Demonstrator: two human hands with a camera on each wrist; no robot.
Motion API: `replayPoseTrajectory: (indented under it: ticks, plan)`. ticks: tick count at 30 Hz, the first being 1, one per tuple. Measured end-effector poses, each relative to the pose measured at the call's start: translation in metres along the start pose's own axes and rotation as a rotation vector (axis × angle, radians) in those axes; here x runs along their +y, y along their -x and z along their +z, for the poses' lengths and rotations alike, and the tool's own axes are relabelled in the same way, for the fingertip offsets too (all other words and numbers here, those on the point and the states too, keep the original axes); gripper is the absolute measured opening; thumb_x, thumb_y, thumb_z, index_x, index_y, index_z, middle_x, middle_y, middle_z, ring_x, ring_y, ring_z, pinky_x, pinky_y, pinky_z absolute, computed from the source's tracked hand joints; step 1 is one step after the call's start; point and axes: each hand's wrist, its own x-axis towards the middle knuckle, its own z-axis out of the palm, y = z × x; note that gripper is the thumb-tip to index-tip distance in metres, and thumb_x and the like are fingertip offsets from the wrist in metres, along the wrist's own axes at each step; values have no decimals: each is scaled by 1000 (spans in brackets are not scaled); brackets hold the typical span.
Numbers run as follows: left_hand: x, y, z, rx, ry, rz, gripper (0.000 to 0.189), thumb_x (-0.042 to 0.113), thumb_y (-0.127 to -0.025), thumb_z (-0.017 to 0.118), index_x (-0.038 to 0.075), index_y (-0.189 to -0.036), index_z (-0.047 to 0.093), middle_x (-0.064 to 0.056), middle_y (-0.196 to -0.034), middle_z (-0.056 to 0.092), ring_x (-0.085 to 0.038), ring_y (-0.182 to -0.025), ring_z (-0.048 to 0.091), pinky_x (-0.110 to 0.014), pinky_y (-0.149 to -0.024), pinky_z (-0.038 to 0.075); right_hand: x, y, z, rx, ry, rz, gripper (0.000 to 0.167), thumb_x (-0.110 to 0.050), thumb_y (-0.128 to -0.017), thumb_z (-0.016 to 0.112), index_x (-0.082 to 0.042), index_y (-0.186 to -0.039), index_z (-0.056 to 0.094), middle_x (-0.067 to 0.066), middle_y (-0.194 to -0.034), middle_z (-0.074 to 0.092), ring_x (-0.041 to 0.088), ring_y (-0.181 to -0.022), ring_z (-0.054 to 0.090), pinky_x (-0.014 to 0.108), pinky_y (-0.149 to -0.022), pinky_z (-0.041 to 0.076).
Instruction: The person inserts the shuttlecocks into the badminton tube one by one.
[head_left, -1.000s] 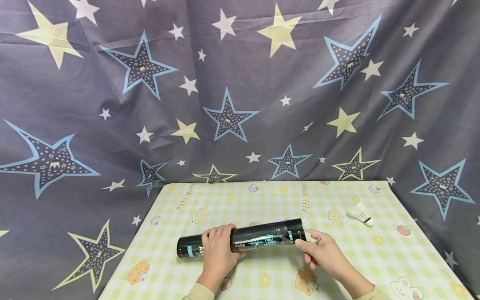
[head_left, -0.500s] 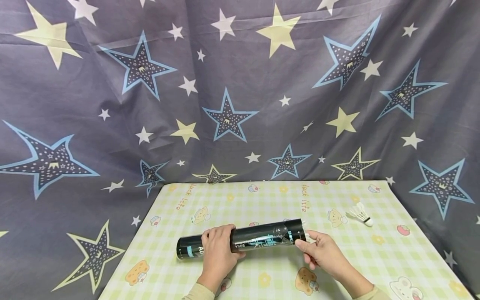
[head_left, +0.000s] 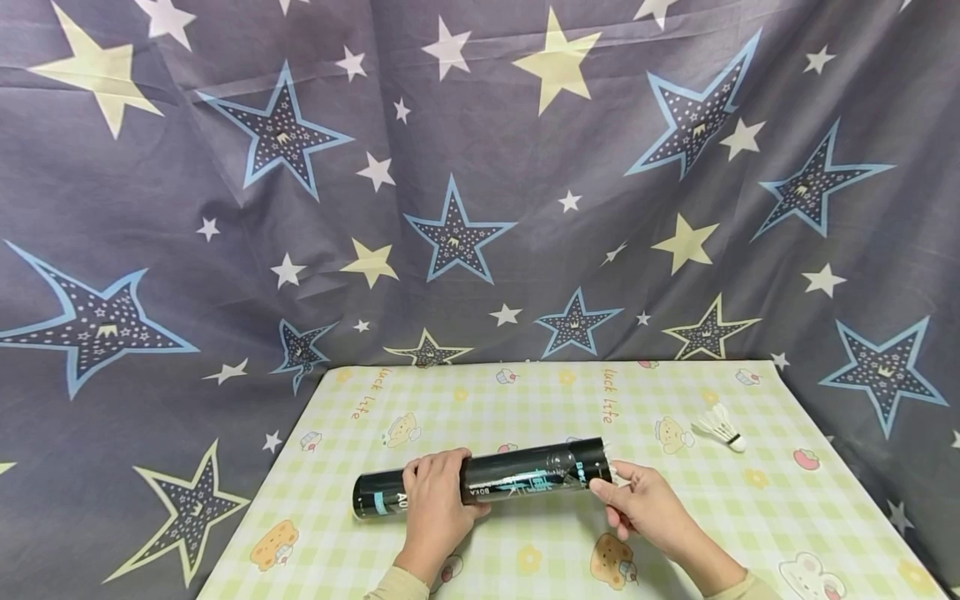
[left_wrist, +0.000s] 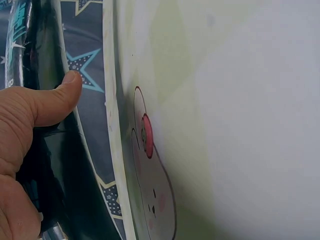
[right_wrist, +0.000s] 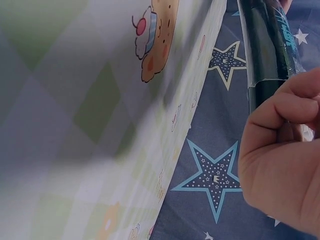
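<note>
A black shuttlecock tube [head_left: 517,475] with turquoise print is held just above the table, its right end slightly higher. My left hand [head_left: 441,500] grips it left of the middle; in the left wrist view the thumb [left_wrist: 57,102] lies along the tube. White feathers of a shuttlecock [head_left: 611,467] stick out a little from the tube's right end. My right hand [head_left: 647,507] pinches at that end, its thumb by the rim and its fingers curled around the shuttlecock. In the right wrist view the fingers [right_wrist: 285,112] hide most of the shuttlecock.
Another white shuttlecock [head_left: 722,429] with a dark band lies on its side at the right rear of the table. A green checked cloth with cartoon prints covers the table [head_left: 540,408]. Behind and beside it hangs a grey curtain [head_left: 510,167] with stars.
The feathers at the tube's right end stick out slightly less than a second ago. Both hands and the tube stay almost in place.
</note>
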Motion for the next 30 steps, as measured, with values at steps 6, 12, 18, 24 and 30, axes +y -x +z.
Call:
replayPoseTrajectory:
  ticks: [6,12,18,24,30]
  plan:
    - [0,0,-1,-5,4,2,92,39,-48,111,21,-128,68,-4,-124,76,-30,-116,65,-56,-110,36,-1,0,1,-10,0,3,44,-29,-107,67,3,-137,63,-2,-60,62,8,-46,55,18,-45,36]
    - [0,0,-1,-3,9,5,92,39,-48,111,21,-127,68,-4,-123,76,-31,-116,65,-57,-110,36,0,0,2,-20,-7,-4,43,-27,-109,64,6,-137,61,-2,-60,62,7,-45,55,18,-45,35]
    - [-1,0,-1,-3,14,3,92,38,-48,111,21,-127,68,-4,-123,76,-30,-116,65,-57,-111,36,0,0,3,-45,-14,-16,45,-27,-110,62,7,-139,60,-2,-60,62,6,-45,55,17,-44,34]
    - [0,0,-1,-7,19,-1,92,37,-48,111,21,-127,68,-4,-123,76,-30,-116,65,-57,-111,36,1,1,4,-44,-4,-6,45,-28,-109,64,6,-137,62,-3,-60,62,6,-45,56,18,-44,34]
    - [0,0,-2,-4,21,0,91,36,-47,111,21,-127,68,-4,-123,76,-30,-115,66,-57,-111,36,1,1,5,-44,-6,4,44,-29,-108,64,6,-135,63,-4,-60,61,7,-46,56,17,-44,35]
